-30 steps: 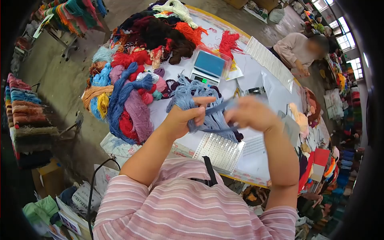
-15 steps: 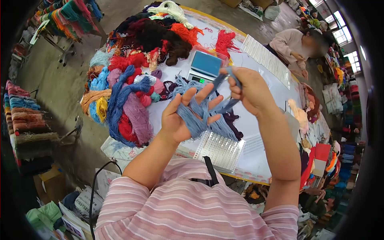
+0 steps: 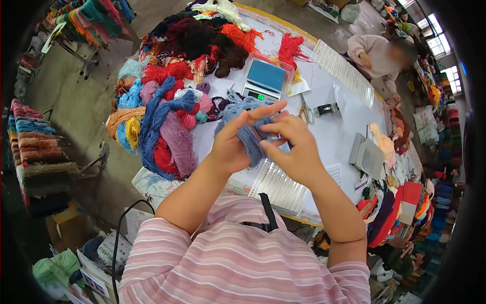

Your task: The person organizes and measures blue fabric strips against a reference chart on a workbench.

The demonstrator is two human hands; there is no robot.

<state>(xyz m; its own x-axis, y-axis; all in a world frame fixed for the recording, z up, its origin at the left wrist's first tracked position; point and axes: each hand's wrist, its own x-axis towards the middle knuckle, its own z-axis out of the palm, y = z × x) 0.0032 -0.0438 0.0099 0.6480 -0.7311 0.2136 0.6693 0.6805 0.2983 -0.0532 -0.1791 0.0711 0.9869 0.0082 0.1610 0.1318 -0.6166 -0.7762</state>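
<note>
A grey-blue yarn skein (image 3: 250, 143) is looped over my left hand (image 3: 229, 147), whose fingers are partly stretched out and hold it against the palm. Close on its right, my right hand (image 3: 294, 148) has its thumb and fingers bent in on the same yarn near the fingertips. Just behind my hands, more light blue yarn (image 3: 235, 105) lies loose on the white table (image 3: 316, 134). A digital scale (image 3: 266, 76) with a blue-green pan and lit green display stands beyond them.
Several coloured yarn skeins (image 3: 174, 119) are heaped on the left. Scissors (image 3: 306, 110) and a black tape dispenser (image 3: 326, 109) lie to the right. A perforated white strip board (image 3: 276, 183) is at the near edge. Across the table sits another person (image 3: 374, 55).
My right hand has come down and left to meet my left hand, bringing the raised yarn strand in. The scissors and tape dispenser have come into view.
</note>
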